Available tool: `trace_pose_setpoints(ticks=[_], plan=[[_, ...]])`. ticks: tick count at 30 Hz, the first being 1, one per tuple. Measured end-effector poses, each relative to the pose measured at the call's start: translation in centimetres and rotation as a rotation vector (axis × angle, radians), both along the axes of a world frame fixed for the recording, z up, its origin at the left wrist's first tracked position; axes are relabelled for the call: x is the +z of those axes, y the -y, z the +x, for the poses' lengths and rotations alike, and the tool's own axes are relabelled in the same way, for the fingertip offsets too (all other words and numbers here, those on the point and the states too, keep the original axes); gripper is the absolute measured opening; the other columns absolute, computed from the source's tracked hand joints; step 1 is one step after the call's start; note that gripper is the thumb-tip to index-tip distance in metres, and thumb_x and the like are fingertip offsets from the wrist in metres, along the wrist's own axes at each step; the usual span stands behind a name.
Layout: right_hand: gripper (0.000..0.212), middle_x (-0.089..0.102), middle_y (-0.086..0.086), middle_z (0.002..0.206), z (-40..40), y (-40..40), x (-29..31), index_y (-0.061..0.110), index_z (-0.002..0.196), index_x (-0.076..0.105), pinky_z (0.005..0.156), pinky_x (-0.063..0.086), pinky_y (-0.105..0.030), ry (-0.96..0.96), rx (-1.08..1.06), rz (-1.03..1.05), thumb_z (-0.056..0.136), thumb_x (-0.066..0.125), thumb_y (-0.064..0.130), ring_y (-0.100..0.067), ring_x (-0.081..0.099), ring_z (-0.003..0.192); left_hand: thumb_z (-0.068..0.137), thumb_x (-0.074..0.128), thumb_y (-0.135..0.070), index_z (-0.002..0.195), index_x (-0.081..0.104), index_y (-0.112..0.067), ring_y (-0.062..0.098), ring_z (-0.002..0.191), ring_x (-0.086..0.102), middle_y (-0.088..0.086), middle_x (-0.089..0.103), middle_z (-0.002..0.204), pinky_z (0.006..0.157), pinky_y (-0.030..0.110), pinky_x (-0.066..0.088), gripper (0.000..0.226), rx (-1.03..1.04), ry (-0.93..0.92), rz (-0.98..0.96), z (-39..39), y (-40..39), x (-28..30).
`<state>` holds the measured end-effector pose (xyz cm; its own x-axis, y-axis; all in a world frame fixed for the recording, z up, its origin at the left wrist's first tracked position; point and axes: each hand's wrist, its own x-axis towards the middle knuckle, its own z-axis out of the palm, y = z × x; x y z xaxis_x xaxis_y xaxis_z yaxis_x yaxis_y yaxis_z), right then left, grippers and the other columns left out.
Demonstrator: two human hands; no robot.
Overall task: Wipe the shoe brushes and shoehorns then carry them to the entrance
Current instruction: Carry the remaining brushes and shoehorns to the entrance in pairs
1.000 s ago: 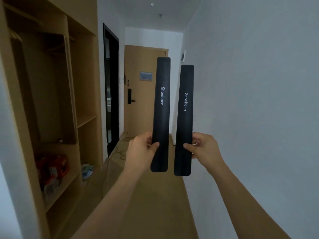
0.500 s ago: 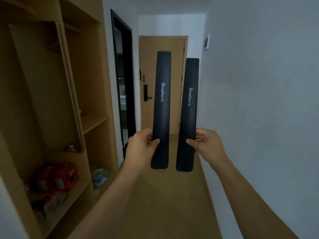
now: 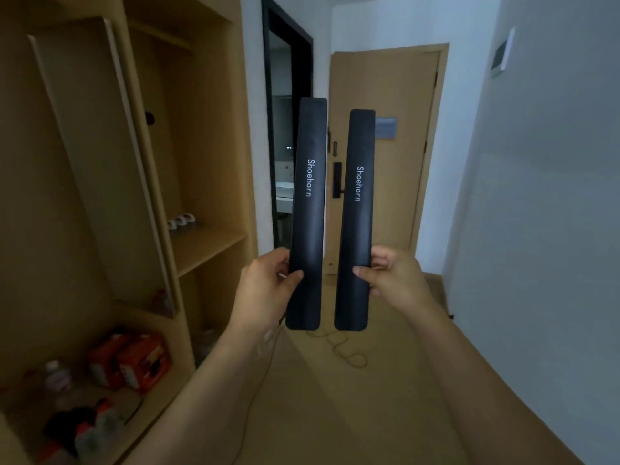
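A: Nearest?

B: Two bare forearms, reaching forward. Left hand pinching the left shoehorn near its lower end, thumb across the front, fingers curled behind. Right hand pinching the right shoehorn the same way, thumb on the front face, fingers wrapped behind.

A: And the shoehorns themselves?

B: Long, flat, black, each printed "Shoehorn" in white. Held upright, side by side, close but apart, leaning slightly toward each other at the top.

A: Beyond those?

B: Tan floor with a loose cord looping across it, just past the lower ends. To the left, a wooden shelf unit with red packages low down. Further on, a dark doorway, then the wooden entrance door with its black handle at the corridor's end. White wall to the right.

A: Advice for the carry?

B: Probably best to keep both grips firm and low, tops apart to avoid knocking. Worth stepping over or round that cord; likely a trip risk. Best to look past the raised shoehorns, since partly blocking the view ahead. No shoe brushes visible.
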<state>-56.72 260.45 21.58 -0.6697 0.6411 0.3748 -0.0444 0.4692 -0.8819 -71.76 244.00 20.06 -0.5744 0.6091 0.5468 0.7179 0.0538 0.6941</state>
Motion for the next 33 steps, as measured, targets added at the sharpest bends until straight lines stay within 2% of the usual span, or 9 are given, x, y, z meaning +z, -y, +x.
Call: trace_pose_setpoints(ticks=[7, 10, 12, 14, 19, 22, 25, 30, 33], plan=[[0.029, 0.074, 0.008, 0.087, -11.0, -9.0, -1.2, 0.03, 0.094, 0.068, 0.054, 0.053, -0.015, 0.002, 0.083, -0.039, 0.089, 0.071, 0.001, 0.003, 0.071, 0.07, 0.092, 0.066, -0.018, 0.107, 0.066, -0.019, 0.005, 0.094, 0.068, -0.007, 0.071, 0.102, 0.079, 0.029, 0.06, 0.015, 0.054, 0.019, 0.001, -9.5, -8.0, -0.5], [0.03, 0.075, 0.005, 0.088, -16.5, -13.8, -1.1, 0.032, 0.092, 0.069, 0.057, 0.058, -0.023, -0.007, 0.083, -0.018, 0.089, 0.072, 0.002, -0.005, 0.073, 0.075, 0.092, 0.066, -0.016, 0.103, 0.066, -0.017, 0.006, 0.087, 0.069, -0.006, 0.071, 0.097, 0.074, 0.033, 0.062, 0.011, 0.061, -0.001, 0.026, -14.7, -12.4, -0.3], [0.029, 0.076, 0.002, 0.093, -20.5, -17.2, -0.8, 0.033, 0.094, 0.07, 0.067, 0.063, -0.035, -0.002, 0.074, -0.014, 0.09, 0.07, 0.004, -0.015, 0.074, 0.084, 0.092, 0.066, -0.016, 0.101, 0.065, -0.014, 0.012, 0.083, 0.07, -0.002, 0.071, 0.095, 0.07, 0.039, 0.062, 0.009, 0.073, 0.004, 0.032, -18.7, -15.6, 0.3], [0.029, 0.076, 0.002, 0.097, -24.5, -20.5, -0.1, 0.033, 0.096, 0.07, 0.072, 0.064, -0.039, 0.016, 0.076, -0.026, 0.091, 0.069, 0.004, -0.018, 0.074, 0.089, 0.093, 0.066, -0.016, 0.101, 0.064, -0.011, 0.016, 0.083, 0.071, 0.001, 0.072, 0.095, 0.07, 0.044, 0.061, 0.01, 0.084, 0.014, 0.038, -22.9, -18.7, 1.2], [0.034, 0.076, 0.013, 0.084, -33.3, -27.1, 1.3, 0.033, 0.092, 0.07, 0.055, 0.055, -0.017, 0.015, 0.117, -0.042, 0.092, 0.065, -0.001, -0.003, 0.073, 0.077, 0.093, 0.065, -0.013, 0.1, 0.065, -0.015, 0.011, 0.087, 0.071, -0.002, 0.071, 0.098, 0.071, 0.038, 0.063, 0.008, 0.052, 0.042, 0.082, -32.3, -25.0, 2.3], [0.027, 0.076, 0.005, 0.095, -38.1, -30.4, 0.7, 0.029, 0.097, 0.071, 0.062, 0.058, -0.025, 0.034, 0.138, -0.046, 0.092, 0.066, 0.003, -0.011, 0.073, 0.087, 0.093, 0.065, -0.012, 0.095, 0.066, -0.024, 0.007, 0.085, 0.071, -0.006, 0.072, 0.094, 0.066, 0.031, 0.062, 0.012, 0.048, 0.058, 0.086, -36.9, -27.9, 1.6], [0.021, 0.076, 0.001, 0.099, -43.4, -33.6, -0.4, 0.022, 0.105, 0.073, 0.063, 0.057, -0.026, 0.022, 0.182, -0.065, 0.092, 0.067, 0.006, -0.015, 0.073, 0.091, 0.092, 0.065, -0.013, 0.094, 0.066, -0.035, 0.002, 0.085, 0.07, -0.013, 0.072, 0.093, 0.063, 0.023, 0.059, 0.022, 0.073, 0.068, 0.097, -41.2, -30.2, 0.5], [0.028, 0.078, 0.007, 0.09, -52.7, -37.9, -1.7, 0.028, 0.096, 0.073, 0.07, 0.062, -0.032, -0.009, 0.311, -0.09, 0.091, 0.068, 0.001, -0.014, 0.074, 0.089, 0.093, 0.065, -0.013, 0.098, 0.07, -0.03, 0.007, 0.092, 0.07, -0.012, 0.074, 0.094, 0.075, 0.037, 0.062, 0.018, 0.184, 0.165, 0.12, -48.0, -33.9, -0.8], [0.029, 0.078, 0.003, 0.088, -58.7, -40.6, -1.7, 0.028, 0.091, 0.074, 0.069, 0.062, -0.033, -0.033, 0.405, -0.06, 0.09, 0.068, -0.001, -0.016, 0.075, 0.086, 0.093, 0.063, -0.013, 0.098, 0.071, -0.032, 0.001, 0.087, 0.069, -0.018, 0.073, 0.09, 0.073, 0.027, 0.06, 0.021, 0.274, 0.128, 0.124, -51.5, -35.8, -0.6]])
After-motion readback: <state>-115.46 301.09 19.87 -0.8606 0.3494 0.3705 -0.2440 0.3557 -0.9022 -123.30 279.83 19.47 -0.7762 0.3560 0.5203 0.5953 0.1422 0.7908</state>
